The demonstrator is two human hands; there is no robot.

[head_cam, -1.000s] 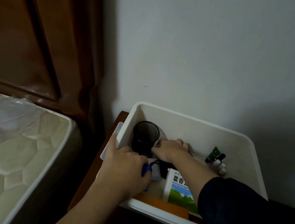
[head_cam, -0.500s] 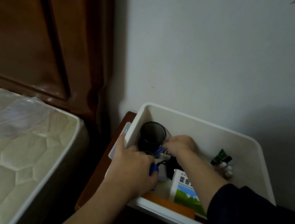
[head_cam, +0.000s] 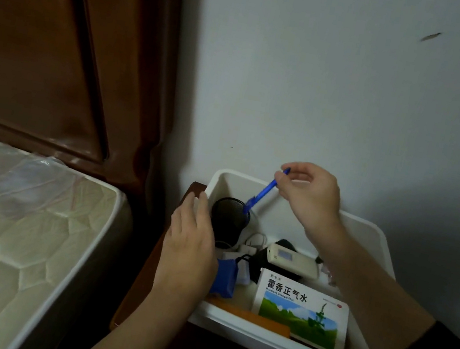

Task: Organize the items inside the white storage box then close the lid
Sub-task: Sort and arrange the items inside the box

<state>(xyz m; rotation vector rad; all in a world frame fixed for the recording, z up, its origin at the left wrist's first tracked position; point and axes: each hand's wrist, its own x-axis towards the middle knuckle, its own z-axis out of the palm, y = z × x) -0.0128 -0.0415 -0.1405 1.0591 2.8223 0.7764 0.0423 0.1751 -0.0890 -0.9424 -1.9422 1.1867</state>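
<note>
- A person's right hand is raised above the far edge of the white storage box, pinching the upper end of a blue pen between thumb and fingertips.
- The pen slants down to the left, its lower tip at the rim of a black mesh pen cup standing in the box's far left corner.
- The left hand has straight, relaxed fingers resting by the box's left wall next to the cup; it holds nothing.
- The pen looks light and stiff, with smooth plastic that could slip; the pinch near the top seems suited to lowering it tip-first into the cup.
- The cup looks light and might tip, so the nearby left hand could steady it.
- Also in the box: a green-and-white medicine carton at the near right, a white handheld device on something black, white cables, a blue pouch, and a flat orange item along the near wall.
- No lid is in view.
- The box sits on a dark wooden desk against a pale wall, beside a bed mattress with a brown headboard. The room is dim.
</note>
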